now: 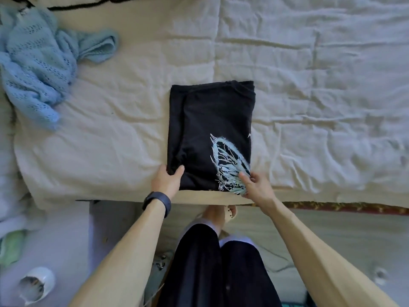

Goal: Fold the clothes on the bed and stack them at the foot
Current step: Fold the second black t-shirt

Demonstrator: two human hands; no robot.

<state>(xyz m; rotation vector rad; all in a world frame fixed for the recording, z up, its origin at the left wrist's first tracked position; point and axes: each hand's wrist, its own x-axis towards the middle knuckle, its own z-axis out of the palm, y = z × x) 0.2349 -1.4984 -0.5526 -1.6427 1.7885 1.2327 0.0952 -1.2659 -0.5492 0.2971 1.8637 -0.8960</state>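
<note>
2 hands: both sit at the near end of the black T-shirt (205, 129), 1 on each near corner.
Left hand (167, 181): grips the near left corner. The thumb lies on top of the cloth and 1 finger shows along the left edge. The other fingers are hidden, so I cannot tell how they lie.
Right hand (254, 186): pinches the near right corner. Its fingers (243, 176) are bunched together on the printed cloth, with the thumb low at the near edge.
Black T-shirt: folded into 1 tall rectangle and lying flat on the bed (309, 85). It is close to the bed's near edge and about midway across the view.
Butterfly print (230, 160): 1 pale blue wing on the near right part of the T-shirt. Small white lettering below it is partly covered by the right hand.
Bed: covered in a cream quilted spread, wrinkled all over.
Light blue knit sweater (37, 63): crumpled and unfolded at the far left of the bed, well apart from the T-shirt.
Black strip (88, 4): at the far edge of the bed, top left. Too little of it shows to tell what it is.
Wristband (157, 203): black, on the left wrist.
Legs: dark trousers (212, 267), with 1 foot in a pale sandal (223, 214) just below the bed's near edge.
White cup (36, 284): on its side on the floor, bottom left.
Green cloth (11, 247): at the left edge of the view, above the cup.
</note>
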